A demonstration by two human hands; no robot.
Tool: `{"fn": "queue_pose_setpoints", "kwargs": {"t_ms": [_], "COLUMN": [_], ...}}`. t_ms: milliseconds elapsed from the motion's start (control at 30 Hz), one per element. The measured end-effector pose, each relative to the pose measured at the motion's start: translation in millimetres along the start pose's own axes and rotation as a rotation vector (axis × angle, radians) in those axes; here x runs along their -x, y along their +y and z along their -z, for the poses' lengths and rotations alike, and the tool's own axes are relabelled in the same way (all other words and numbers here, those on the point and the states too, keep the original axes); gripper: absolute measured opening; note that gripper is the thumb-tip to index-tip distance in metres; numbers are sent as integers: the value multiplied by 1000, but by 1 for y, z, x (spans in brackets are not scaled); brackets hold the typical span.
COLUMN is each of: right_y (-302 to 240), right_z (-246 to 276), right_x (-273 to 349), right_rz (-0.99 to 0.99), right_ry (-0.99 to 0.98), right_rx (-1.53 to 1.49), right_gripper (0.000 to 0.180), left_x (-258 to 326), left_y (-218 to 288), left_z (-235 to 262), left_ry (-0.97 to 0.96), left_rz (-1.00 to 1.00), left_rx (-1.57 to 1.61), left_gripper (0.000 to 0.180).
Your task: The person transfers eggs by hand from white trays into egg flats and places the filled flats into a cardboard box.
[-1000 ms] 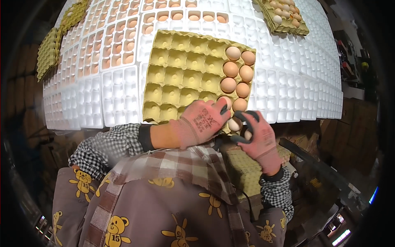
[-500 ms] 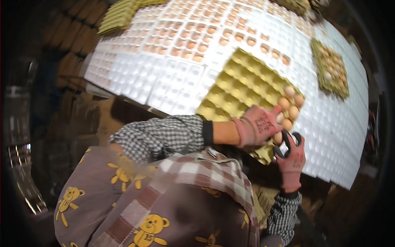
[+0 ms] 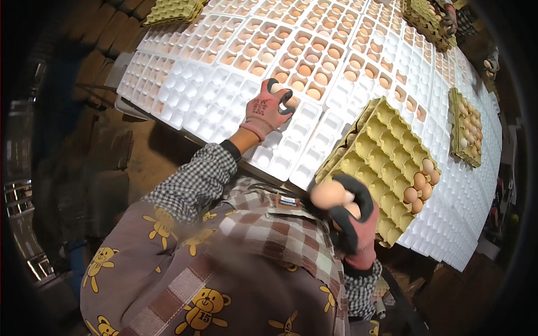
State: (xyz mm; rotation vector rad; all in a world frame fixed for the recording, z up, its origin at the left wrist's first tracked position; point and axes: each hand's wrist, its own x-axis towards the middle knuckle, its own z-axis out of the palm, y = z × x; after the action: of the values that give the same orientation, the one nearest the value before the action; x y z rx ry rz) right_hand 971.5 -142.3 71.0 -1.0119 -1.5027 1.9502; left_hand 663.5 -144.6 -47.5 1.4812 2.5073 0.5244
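My left hand [image 3: 268, 109], in a pink glove with dark fingertips, is closed around two eggs [image 3: 291, 102] over a white foam egg tray [image 3: 278, 158]. Full cells of brown eggs lie just beyond it. My right hand [image 3: 358, 224], gloved the same, grips several eggs [image 3: 328, 195] near the table's front edge, the nearest one blurred. Right beside that hand is a stack of yellow-green pulp egg trays [image 3: 376, 154]. Several brown eggs [image 3: 419, 181] sit at the top tray's right side, and its other visible cells are bare.
White foam trays [image 3: 314, 61], many filled with eggs, cover the table. Another pulp tray with eggs [image 3: 467, 127] stands at the right, and stacked pulp trays [image 3: 172, 12] at the far left. Another person's hand [image 3: 450, 18] is at the far right, beside more pulp trays [image 3: 428, 22].
Both hands have left the pulp tray with eggs in them. The left has moved far left over the foam tray; the right has come left and nearer. Fewer eggs lie in the pulp tray.
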Motion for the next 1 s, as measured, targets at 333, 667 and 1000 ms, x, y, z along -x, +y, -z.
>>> {"fn": "queue_pose_setpoints", "kwargs": {"t_ms": [333, 667, 1000], "right_y": [60, 146, -11], "right_z": [-79, -116, 43], "right_x": [-180, -159, -5], "right_rz": [-29, 22, 187], "right_ry": [453, 565, 1145], "right_rx": [1309, 1261, 1084], "right_gripper": [45, 63, 53], "left_x": [18, 13, -20], "left_y": [-73, -76, -24], "left_z": [-18, -23, 32], "left_ry": [-109, -122, -58], "left_rz": [-440, -489, -343], "left_rx": [81, 130, 647], "left_gripper": [55, 60, 37]}}
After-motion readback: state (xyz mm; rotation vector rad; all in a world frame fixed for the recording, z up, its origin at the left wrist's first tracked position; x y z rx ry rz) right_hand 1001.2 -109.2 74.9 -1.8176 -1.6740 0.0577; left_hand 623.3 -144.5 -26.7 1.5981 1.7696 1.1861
